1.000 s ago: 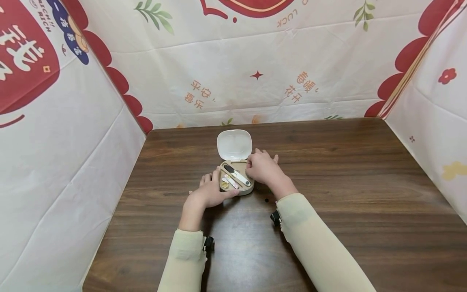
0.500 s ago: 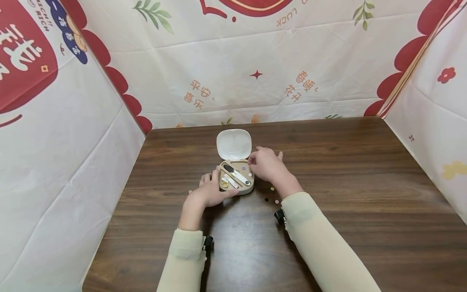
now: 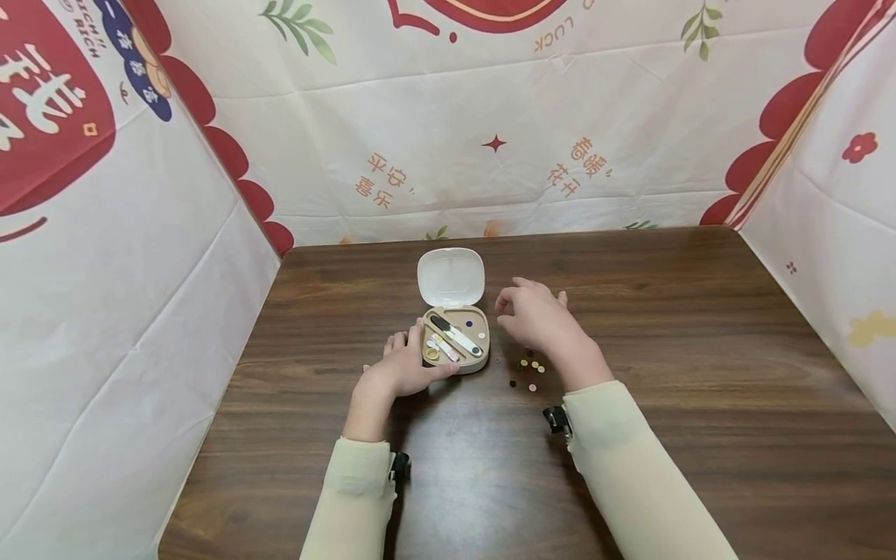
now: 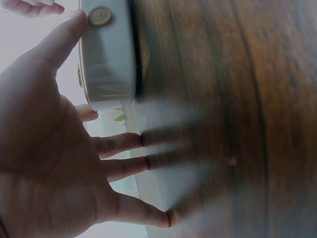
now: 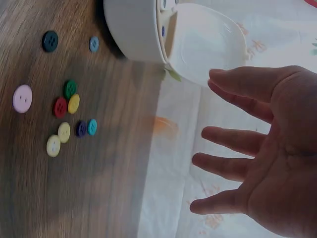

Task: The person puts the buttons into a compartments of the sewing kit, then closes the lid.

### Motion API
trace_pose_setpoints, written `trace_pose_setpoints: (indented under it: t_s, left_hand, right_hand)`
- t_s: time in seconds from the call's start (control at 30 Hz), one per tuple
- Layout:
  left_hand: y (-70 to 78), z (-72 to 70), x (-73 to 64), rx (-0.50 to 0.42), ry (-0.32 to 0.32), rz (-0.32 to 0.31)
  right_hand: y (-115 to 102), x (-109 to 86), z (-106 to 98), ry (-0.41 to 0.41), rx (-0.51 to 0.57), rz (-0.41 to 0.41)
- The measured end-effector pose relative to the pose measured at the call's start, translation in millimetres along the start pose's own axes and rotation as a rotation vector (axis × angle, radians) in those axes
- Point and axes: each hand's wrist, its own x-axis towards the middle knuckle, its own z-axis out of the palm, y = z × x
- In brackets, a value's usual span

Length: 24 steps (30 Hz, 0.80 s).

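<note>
Toward the far side of the table: a beige case stands with its white lid hinged back.
Inside the case: a black-tipped white tool lies slantwise, a gold ring-shaped piece to its left, a dark blue button and a pale button to its right.
Left hand: spread, thumb against the case's front wall beside a gold disc, index finger at its left side; nothing gripped.
Right hand: above the table just right of the case, fingers relaxed and slightly bent, nothing visible between them.
Table right of the case: black button, pink button, red button, green button, two pale yellow buttons, among others.
</note>
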Motion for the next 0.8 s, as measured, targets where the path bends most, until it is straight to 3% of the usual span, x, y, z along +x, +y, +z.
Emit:
trace_pose_setpoints:
  t_s: [0.8]
  left_hand:
    - [0.1, 0.0, -1.5, -0.026, -0.012, 0.001]
  right_hand:
    - [55.6, -50.1, 5.6, -0.05, 0.047, 0.131]
